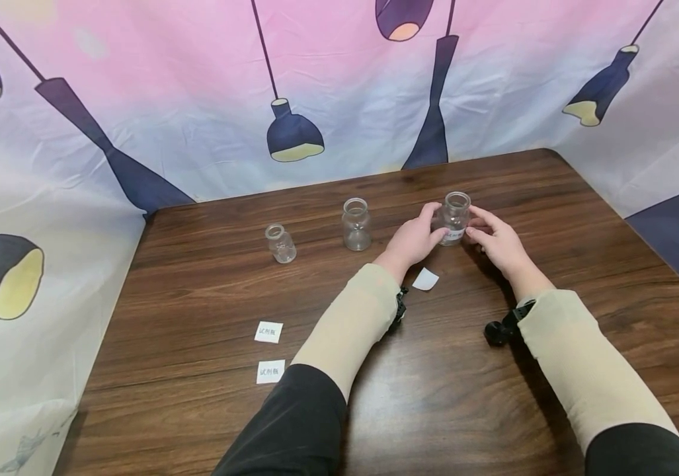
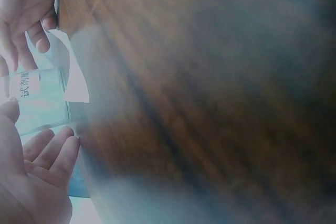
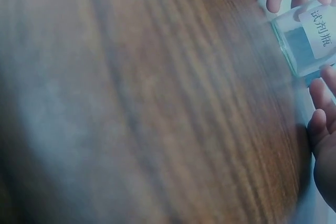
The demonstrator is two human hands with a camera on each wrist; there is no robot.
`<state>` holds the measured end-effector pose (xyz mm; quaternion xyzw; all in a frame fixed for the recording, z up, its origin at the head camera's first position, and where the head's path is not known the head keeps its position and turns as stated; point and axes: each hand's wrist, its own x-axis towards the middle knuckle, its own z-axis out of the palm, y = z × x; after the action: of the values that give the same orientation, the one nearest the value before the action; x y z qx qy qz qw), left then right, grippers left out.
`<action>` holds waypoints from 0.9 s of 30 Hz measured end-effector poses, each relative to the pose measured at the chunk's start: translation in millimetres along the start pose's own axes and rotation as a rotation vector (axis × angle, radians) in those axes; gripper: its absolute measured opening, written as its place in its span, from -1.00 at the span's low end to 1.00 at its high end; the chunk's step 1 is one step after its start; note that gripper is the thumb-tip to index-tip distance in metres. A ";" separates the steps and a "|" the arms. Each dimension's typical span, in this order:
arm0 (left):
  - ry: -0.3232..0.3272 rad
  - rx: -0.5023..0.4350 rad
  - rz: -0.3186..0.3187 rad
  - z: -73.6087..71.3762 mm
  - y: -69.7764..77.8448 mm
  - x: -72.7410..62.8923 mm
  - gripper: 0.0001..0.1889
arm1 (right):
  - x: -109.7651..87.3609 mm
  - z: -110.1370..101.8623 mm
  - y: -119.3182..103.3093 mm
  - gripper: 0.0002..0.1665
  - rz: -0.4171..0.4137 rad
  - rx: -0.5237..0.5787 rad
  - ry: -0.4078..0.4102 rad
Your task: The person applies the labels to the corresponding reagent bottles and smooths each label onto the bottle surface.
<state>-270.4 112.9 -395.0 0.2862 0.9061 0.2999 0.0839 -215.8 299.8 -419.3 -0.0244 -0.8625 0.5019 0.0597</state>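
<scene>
A clear glass jar [image 1: 455, 210] stands upright on the wooden table, bearing a white label [image 3: 318, 31] with printed Chinese characters on its near side. My left hand [image 1: 412, 239] holds the jar from the left, thumb on the label's left edge and fingers along the far side. From the right, my right hand [image 1: 498, 246] has its loosely bent fingertips at the jar's side, close to the label's other edge. A blank white slip of paper [image 1: 425, 279] lies in front of the jar, near my left wrist.
To the left stand a second glass jar [image 1: 356, 228] and a smaller glass bottle [image 1: 281, 244], both uncapped. Two printed labels, an upper label [image 1: 269, 332] and a lower label [image 1: 270, 371], lie at the front left. A patterned curtain [image 1: 208, 119] hangs behind the table [image 1: 196, 410].
</scene>
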 end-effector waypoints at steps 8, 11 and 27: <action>0.001 -0.019 -0.002 0.1 0.5 -0.9 -0.41 | 0.1 -2.2 -0.7 -0.34 0.016 0.009 -0.023; 0.004 -0.027 0.001 0.4 0.0 -0.4 -0.42 | 1.4 -2.4 0.3 -0.34 0.020 0.004 -0.032; 0.015 -0.101 -0.014 -11.2 5.8 -6.9 -0.30 | -5.6 -10.2 -12.1 -0.31 0.016 -0.017 -0.018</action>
<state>-265.7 107.2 -382.8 0.2728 0.8924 0.3470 0.0936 -208.8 302.0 -404.2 -0.0272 -0.8671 0.4951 0.0478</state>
